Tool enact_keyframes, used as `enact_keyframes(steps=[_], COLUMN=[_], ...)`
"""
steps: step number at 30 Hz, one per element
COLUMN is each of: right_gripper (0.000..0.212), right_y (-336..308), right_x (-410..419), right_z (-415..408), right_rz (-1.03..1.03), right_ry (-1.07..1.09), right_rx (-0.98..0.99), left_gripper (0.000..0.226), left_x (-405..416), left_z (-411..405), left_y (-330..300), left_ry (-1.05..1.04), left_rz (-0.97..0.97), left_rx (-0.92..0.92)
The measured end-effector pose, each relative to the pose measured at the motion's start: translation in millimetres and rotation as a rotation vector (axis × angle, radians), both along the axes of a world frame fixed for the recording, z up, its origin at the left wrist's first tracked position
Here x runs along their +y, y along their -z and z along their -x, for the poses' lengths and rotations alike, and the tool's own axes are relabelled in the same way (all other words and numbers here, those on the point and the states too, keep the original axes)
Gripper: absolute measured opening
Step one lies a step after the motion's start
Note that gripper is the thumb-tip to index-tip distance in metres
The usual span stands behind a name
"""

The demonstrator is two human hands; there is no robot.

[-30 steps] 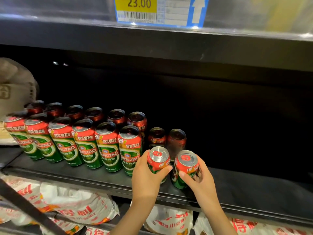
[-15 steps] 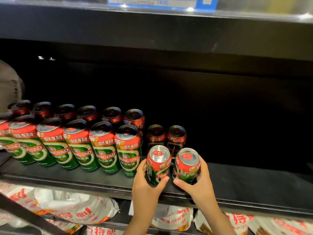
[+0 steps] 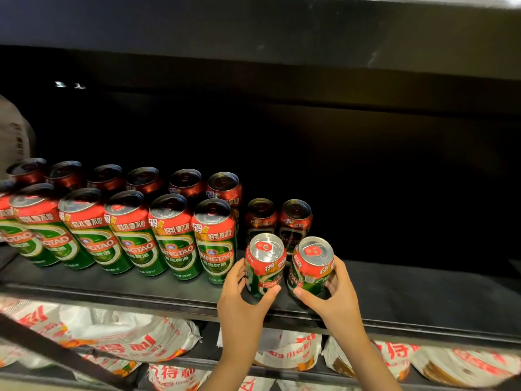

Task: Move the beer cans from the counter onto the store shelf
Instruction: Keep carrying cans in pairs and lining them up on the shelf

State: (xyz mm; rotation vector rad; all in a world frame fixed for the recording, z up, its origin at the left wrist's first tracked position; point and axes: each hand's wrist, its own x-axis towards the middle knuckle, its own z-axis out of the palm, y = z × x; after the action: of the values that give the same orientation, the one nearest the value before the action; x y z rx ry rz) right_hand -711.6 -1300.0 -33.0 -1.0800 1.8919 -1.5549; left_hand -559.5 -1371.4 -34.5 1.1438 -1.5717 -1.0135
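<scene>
Since 1 second ago, the 2 held cans have gone a little deeper onto the shelf and stand closer to the row of cans.

The left hand holds the left can. Its thumb and fingers curl around the can's sides. The right hand holds the right can the same way. The 2 cans are side by side, just apart, between the 2 hands. They look a bit tilted, and I cannot tell if their bottoms sit flat on the shelf yet.

Just past the fingers stand 2 darker cans. To the left of the left hand's fingers is the front row of green cans, very near.

I think this is the putting-down step. Next, both cans need to be stood up straight, in line with the front row, then the fingers let go gently so nothing tips.
</scene>
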Motion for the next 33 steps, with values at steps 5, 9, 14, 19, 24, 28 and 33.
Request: enact_keyframes(steps=[5, 9, 14, 19, 24, 28, 33], right_gripper=[0.081, 0.077, 0.068, 0.069, 0.078, 0.073, 0.068], right_y=[-1.4, -2.8, -7.8, -8.0, -6.0, -7.6, -12.4], right_x=[2.0, 3.0, 3.3, -0.5, 0.4, 2.3, 0.2], right_z=[-1.4, 0.0, -4.0, -4.6, -1.3, -2.7, -7.9], right_rz=[-0.011, -0.037, -0.063, -0.054, -0.063, -0.084, -0.086], right_ry=[-0.006, -0.034, -0.068, -0.011, -0.023, -0.055, -0.054], right_rx=[-0.014, 0.015, 0.035, 0.042, 0.016, 0.037, 0.029], left_gripper=[0.063, 0.061, 0.068, 0.065, 0.06, 0.064, 0.066], left_x=[3.1, 3.7, 4.7, 5.8, 7.5, 5.7, 5.4], left_z=[-1.2, -2.4, -4.8, -6.8, -4.8, -0.3, 2.0], left_y=[-1.9, 2.6, 0.5, 2.1, 1.8, 6.0, 6.3], left_ry=[-0.002, -0.025, -0.001, 0.014, 0.002, -0.035, -0.071], left_rz=[-0.016, 0.082, 0.067, 0.015, 0.085, 0.152, 0.179], left_rx=[0.054, 0.035, 0.077, 0.107, 0.076, 0.052, 0.017])
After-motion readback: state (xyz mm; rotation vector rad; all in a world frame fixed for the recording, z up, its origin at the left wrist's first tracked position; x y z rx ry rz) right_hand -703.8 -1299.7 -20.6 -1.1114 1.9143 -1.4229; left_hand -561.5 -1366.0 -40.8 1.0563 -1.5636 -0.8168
